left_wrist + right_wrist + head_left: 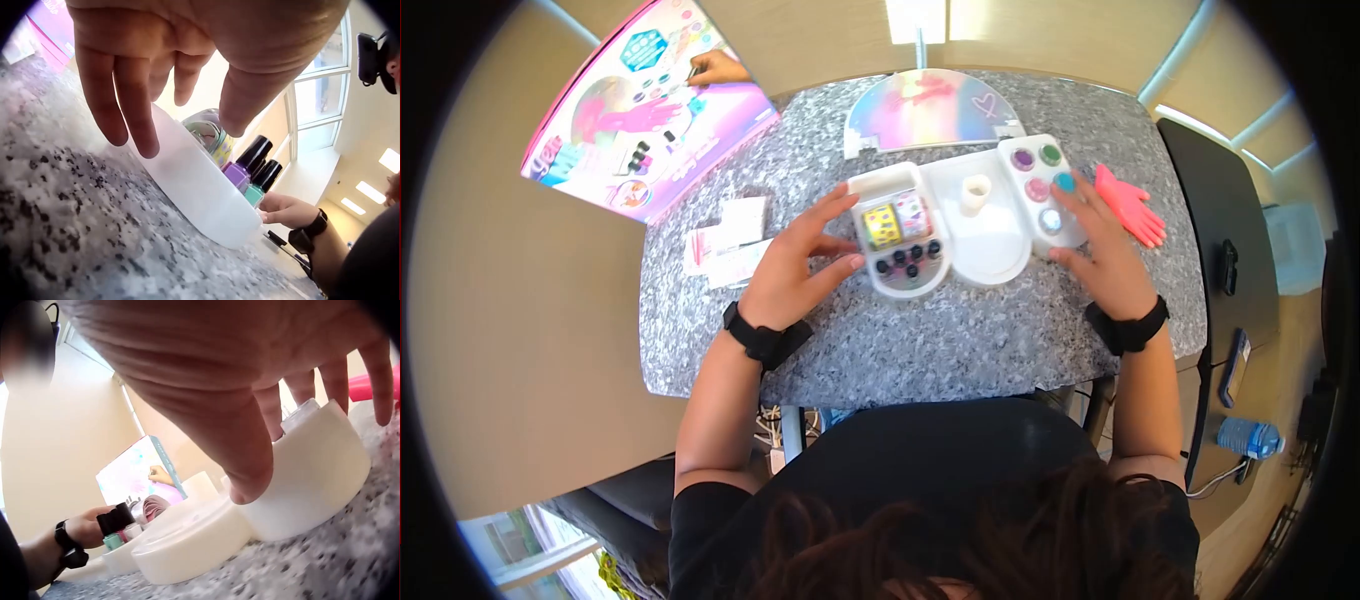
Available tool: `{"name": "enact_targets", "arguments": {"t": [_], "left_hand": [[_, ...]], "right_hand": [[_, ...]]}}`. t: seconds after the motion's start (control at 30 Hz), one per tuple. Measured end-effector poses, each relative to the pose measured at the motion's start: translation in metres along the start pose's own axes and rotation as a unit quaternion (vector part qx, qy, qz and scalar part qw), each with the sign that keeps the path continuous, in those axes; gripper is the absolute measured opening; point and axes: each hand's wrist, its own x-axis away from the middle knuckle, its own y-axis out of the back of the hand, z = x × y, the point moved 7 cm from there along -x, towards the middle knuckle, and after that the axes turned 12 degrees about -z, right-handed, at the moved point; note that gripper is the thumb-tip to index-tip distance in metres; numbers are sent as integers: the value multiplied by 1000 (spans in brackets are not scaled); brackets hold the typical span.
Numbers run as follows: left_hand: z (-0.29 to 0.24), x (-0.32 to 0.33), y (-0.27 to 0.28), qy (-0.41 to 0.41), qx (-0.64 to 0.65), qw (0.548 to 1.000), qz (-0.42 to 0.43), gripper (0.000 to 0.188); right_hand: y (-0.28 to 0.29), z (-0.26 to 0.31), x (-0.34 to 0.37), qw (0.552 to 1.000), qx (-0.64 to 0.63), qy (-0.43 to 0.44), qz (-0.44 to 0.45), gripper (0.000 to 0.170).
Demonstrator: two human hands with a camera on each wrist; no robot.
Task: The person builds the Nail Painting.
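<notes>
A white plastic tray point(990, 265) with three sections stands on the speckled table. Its left section holds nail polish bottles point(912, 262) with black caps and two patterned rolls point(882, 226). A short white cylinder point(975, 192) stands in the middle section; small pots point(1037, 189) of coloured glitter fill the right one. My left hand point(800, 262) is at the tray's left edge, fingers extended along the outer wall and thumb near the polish bottles. Over the right section lies my right hand point(1112, 255), fingers extended past the far side, thumb straight against the near wall point(300, 481).
Behind the tray stands a rainbow half-round panel point(935, 108) with a heart. A large printed box point(650, 115) is at the back left, with white packets point(735, 240) in front. A pink model hand point(1132, 205) lies right of the tray. A dark side table point(1230, 200) adjoins.
</notes>
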Motion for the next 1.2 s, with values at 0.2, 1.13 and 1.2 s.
{"name": "enact_targets", "arguments": {"t": [0.2, 1.13, 1.2], "left_hand": [[-17, 17, 7, 12, 21, 1000, 2, 50], [76, 23, 194, 110, -338, 933, -49, 90], [80, 20, 199, 108, -363, 924, -45, 90]], "right_hand": [[-5, -26, -33, 995, 82, 55, 27, 80], [15, 5, -19, 991, 99, 83, -40, 72], [25, 18, -14, 993, 53, 71, -83, 64]]}}
